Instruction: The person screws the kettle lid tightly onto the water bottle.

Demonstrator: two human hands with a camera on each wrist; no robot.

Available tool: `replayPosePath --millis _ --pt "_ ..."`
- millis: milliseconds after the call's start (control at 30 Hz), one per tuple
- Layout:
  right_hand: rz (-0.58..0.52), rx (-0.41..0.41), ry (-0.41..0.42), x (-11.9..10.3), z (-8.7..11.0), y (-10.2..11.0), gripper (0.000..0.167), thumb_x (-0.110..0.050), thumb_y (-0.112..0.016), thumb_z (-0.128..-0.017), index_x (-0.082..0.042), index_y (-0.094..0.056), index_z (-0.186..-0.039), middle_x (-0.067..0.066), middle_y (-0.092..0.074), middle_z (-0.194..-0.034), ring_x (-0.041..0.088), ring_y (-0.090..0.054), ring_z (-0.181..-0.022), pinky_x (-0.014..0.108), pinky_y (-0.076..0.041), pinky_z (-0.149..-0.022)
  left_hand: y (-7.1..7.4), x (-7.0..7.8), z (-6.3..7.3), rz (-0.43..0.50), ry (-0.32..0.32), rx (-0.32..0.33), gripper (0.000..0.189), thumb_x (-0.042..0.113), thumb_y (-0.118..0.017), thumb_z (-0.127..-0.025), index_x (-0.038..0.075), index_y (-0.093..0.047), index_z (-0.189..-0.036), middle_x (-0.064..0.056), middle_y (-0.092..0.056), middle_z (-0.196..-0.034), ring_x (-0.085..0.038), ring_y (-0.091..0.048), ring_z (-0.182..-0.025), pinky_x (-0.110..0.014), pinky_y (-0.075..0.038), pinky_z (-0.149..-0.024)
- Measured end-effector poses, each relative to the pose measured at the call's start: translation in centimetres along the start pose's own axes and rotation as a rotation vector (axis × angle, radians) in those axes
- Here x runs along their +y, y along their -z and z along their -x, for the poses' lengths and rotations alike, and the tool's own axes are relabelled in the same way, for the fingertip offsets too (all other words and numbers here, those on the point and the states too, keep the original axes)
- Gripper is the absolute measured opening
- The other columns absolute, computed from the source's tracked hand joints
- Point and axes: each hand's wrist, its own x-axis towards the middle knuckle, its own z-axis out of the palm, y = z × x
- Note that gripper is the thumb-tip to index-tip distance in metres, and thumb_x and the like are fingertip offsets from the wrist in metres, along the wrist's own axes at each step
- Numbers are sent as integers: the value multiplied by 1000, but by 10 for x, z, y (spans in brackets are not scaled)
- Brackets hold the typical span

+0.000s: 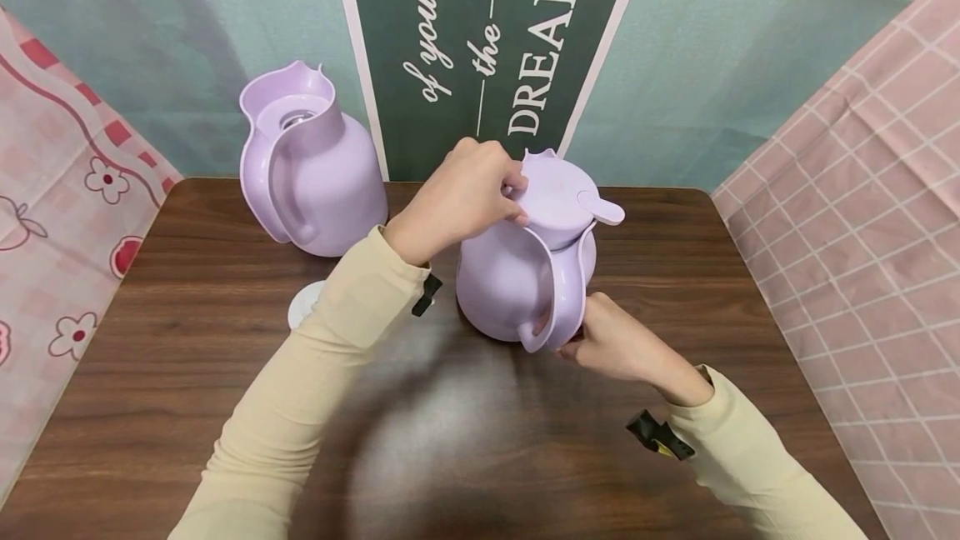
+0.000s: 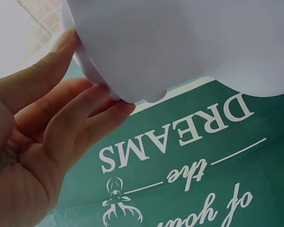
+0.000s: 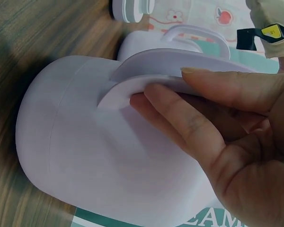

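Note:
A lilac thermos jug point(image 1: 498, 294) stands on the wooden table with a round lilac lid point(image 1: 558, 198) at its top. My left hand point(image 1: 468, 194) pinches the left edge of that lid; in the left wrist view the thumb and fingers point(image 2: 92, 109) lie along the lid's rim point(image 2: 87, 64). Low on the jug's handle point(image 1: 567, 290), my right hand point(image 1: 611, 340) holds on, its thumb and fingers point(image 3: 184, 118) pinching the handle's edge in the right wrist view. Whether the lid is fully seated cannot be told.
A second lilac jug point(image 1: 337, 182) with an uncovered top stands at the back left. Nearer me, a white round piece point(image 1: 303, 304) lies partly behind my left sleeve point(image 1: 322, 357). A green lettered hanging point(image 1: 487, 48) is behind the table; a pink checked cloth point(image 1: 862, 215) borders the right.

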Motion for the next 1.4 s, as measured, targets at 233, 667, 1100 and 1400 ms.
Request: replayPosePath --millis 233,667,1100,1400 --pt "-15 7 6 -1 1 -1 27 10 -65 -60 -5 -56 -80 -4 -54 -68 8 -47 -61 25 -42 -55 0 0 0 -4 -5 -10 49 20 -77 -73 14 -34 -52 2 -28 -59 -17 -33 -63 -23 -25 -55" --pt "23 -22 -40 -2 1 0 24 5 -68 -62 -6 -56 -79 -5 -53 -65 7 -46 -58 25 -41 -53 -2 0 2 -5 -15 -26 43 20 -76 -73 12 -40 -52 2 -34 -62 -19 -39 -63 -24 -29 -55" --pt "-11 -74 -59 -3 0 5 23 1 -70 -68 -4 -59 -88 -2 -58 -74 8 -50 -63 26 -44 -56 -3 -1 1 9 -25 -14 45 20 -77 -73 12 -38 -52 2 -31 -62 -17 -36 -62 -23 -26 -54" --pt "15 -79 -32 -4 -5 7 25 1 -70 -69 -3 -58 -91 0 -58 -77 11 -50 -68 28 -44 -61 -1 -4 1 30 -2 0 30 20 -76 -74 11 -52 -58 0 -42 -65 -18 -39 -65 -24 -28 -55"
